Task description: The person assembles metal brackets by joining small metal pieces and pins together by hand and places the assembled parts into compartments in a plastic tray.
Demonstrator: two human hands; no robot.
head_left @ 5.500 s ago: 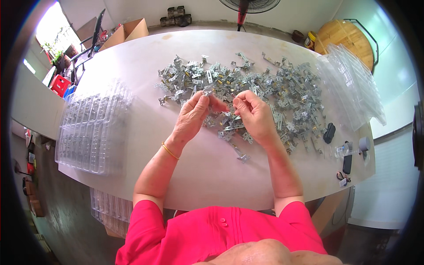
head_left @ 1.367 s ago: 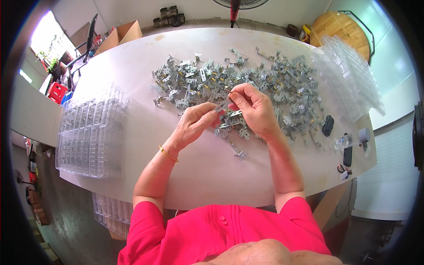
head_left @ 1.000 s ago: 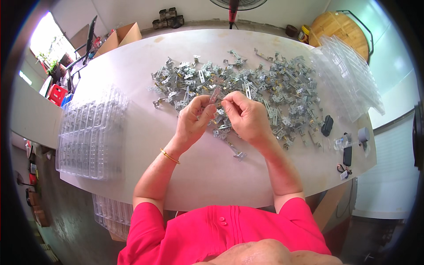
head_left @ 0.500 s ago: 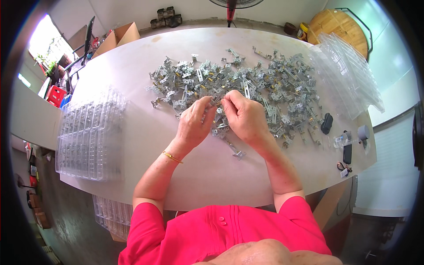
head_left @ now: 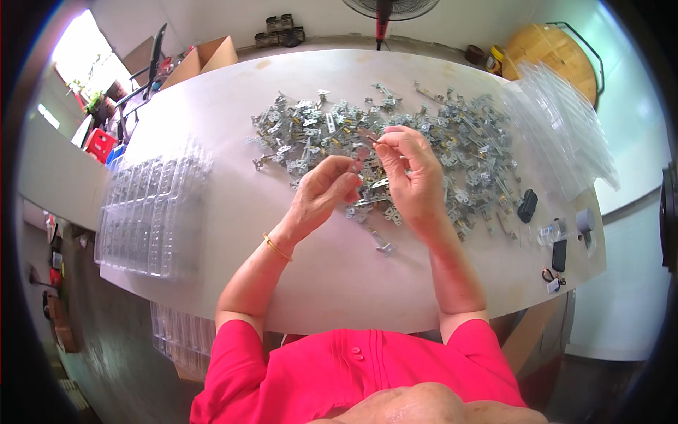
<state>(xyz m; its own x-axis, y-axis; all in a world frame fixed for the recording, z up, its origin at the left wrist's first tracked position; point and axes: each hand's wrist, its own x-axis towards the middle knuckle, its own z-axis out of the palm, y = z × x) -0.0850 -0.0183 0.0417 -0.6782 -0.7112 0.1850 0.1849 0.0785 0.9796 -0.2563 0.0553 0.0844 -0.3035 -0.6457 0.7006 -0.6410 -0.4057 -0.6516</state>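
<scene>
A broad heap of small silvery metal brackets point(head_left: 466, 155), some with brass-coloured bits, covers the middle of the pale table point(head_left: 233, 233). Over its near edge, my left hand point(head_left: 326, 189) is closed, pinching a small metal bracket point(head_left: 361, 155) that sticks up from the fingertips. My right hand point(head_left: 413, 166), slightly higher and to the right, grips a thin metal piece point(head_left: 369, 136) between thumb and forefinger. The two held pieces are close together but look apart; their exact shapes are blurred. One loose bracket point(head_left: 383, 247) lies just in front of the heap.
On the left stand stacked clear plastic trays point(head_left: 138, 219) with metal parts in their compartments. Empty clear trays point(head_left: 558, 134) lie at the far right. Nearer are a black case point(head_left: 527, 205), a phone point(head_left: 558, 256) and a tape roll point(head_left: 585, 220). A fan point(head_left: 382, 21) stands beyond the table.
My hands have drawn apart from their shared pinch over the heap. The right has risen with the thin piece; the left has turned, fingers curled, with the bracket. The whole view has shifted slightly.
</scene>
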